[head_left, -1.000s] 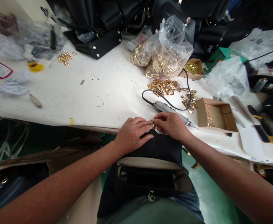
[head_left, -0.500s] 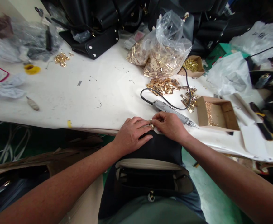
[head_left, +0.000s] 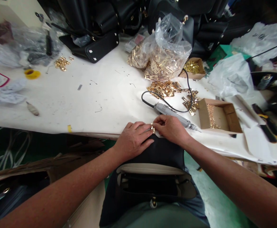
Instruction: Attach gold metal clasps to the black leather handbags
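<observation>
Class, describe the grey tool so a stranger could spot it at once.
At the white table, find the right hand. Between that hand and the gold pieces lies the tool, slim and grey, set apart by its looping black cord.

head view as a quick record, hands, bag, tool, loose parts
left hand: on the black bag, fingertips at a gold fitting
right hand: pinching the same gold fitting
bag state: open, pale lining showing
grey corded tool: lying on the white table
gold plates: piled beyond the tool
cardboard box: open, right of the tool, small parts inside
</observation>
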Action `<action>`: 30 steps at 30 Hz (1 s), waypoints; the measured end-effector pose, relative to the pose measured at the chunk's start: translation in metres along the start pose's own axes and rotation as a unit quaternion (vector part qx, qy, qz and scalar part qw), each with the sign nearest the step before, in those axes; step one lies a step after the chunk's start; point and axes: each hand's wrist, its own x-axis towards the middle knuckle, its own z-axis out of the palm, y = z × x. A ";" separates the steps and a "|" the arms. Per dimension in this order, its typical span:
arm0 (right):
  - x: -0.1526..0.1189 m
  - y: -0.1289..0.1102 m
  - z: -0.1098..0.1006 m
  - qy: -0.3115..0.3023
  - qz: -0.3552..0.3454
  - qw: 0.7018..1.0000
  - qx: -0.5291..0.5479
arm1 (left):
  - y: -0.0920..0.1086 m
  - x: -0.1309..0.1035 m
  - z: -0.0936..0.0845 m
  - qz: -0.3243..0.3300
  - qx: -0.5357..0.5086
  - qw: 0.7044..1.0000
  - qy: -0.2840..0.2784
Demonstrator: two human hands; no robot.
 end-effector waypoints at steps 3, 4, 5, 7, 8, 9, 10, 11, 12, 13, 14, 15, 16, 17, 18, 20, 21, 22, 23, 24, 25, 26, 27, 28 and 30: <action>0.000 0.000 -0.005 -0.041 0.010 0.998 0.041 | 0.002 0.001 -0.002 0.004 0.014 1.000 -0.006; 0.000 -0.001 -0.006 -0.052 0.018 0.997 0.051 | 0.003 0.001 -0.003 0.004 0.016 1.000 -0.007; -0.001 -0.001 -0.007 -0.058 0.026 0.996 0.059 | 0.003 0.001 -0.003 0.004 0.018 1.000 -0.007; -0.001 -0.002 -0.007 -0.054 0.038 0.996 0.068 | 0.004 0.001 -0.004 0.003 0.022 1.000 -0.005; -0.001 -0.002 -0.007 -0.047 0.039 0.996 0.068 | 0.004 0.001 -0.004 0.003 0.023 1.000 -0.003; -0.001 -0.002 -0.006 -0.041 0.039 0.996 0.065 | 0.004 0.001 -0.004 0.004 0.023 1.000 -0.003; 0.000 -0.002 -0.006 -0.036 0.038 0.997 0.062 | 0.004 0.001 -0.003 0.005 0.022 1.000 -0.002; 0.000 -0.002 -0.005 -0.033 0.038 0.997 0.057 | 0.003 0.000 -0.003 0.006 0.019 1.000 -0.001; 0.000 -0.002 -0.004 -0.032 0.038 0.997 0.052 | 0.003 0.000 -0.002 0.005 0.017 1.000 0.000; 0.000 -0.002 -0.004 -0.031 0.038 0.998 0.050 | 0.003 -0.001 -0.002 0.004 0.015 1.000 0.001; 0.000 -0.001 -0.004 -0.031 0.037 0.998 0.050 | 0.003 -0.001 -0.001 0.003 0.015 1.000 0.002; 0.000 -0.001 -0.004 -0.031 0.035 0.998 0.052 | 0.003 -0.001 0.000 0.002 0.016 1.000 0.003; 0.000 0.000 -0.003 -0.031 0.031 0.998 0.054 | 0.002 -0.001 0.000 0.002 0.017 1.000 0.003; 0.000 0.001 -0.003 -0.030 0.026 0.998 0.057 | 0.002 -0.002 0.000 0.002 0.018 1.000 0.002; -0.001 0.001 -0.003 -0.028 0.021 0.998 0.060 | 0.002 -0.002 0.000 0.003 0.019 1.000 0.001; -0.001 0.003 -0.003 -0.027 0.013 0.998 0.063 | 0.002 -0.002 0.001 0.005 0.022 1.000 0.000; -0.001 0.003 -0.002 -0.026 0.009 0.998 0.063 | 0.002 -0.002 0.001 0.006 0.024 1.000 -0.001; -0.001 0.003 -0.002 -0.027 0.005 0.998 0.063 | 0.002 -0.002 0.001 0.006 0.026 1.000 0.000; -0.001 0.004 -0.002 -0.028 0.003 0.998 0.064 | 0.002 -0.002 0.001 0.006 0.030 1.000 0.000; -0.001 0.004 -0.001 -0.028 0.001 0.998 0.064 | 0.002 -0.002 0.002 0.006 0.033 0.999 0.001; -0.001 0.004 -0.001 -0.029 -0.001 0.998 0.064 | 0.002 -0.002 0.002 0.006 0.037 0.999 0.002; -0.001 0.004 -0.001 -0.029 -0.002 0.998 0.064 | 0.002 -0.002 0.002 0.006 0.039 0.999 0.003; -0.001 0.004 -0.001 -0.030 -0.002 0.998 0.064 | 0.002 -0.002 0.003 0.007 0.040 0.999 0.004; -0.002 0.004 -0.001 -0.031 -0.002 0.998 0.063 | 0.002 -0.002 0.003 0.008 0.041 0.999 0.005; -0.002 0.004 -0.001 -0.034 -0.005 0.998 0.061 | 0.002 -0.002 0.004 0.010 0.040 0.999 0.006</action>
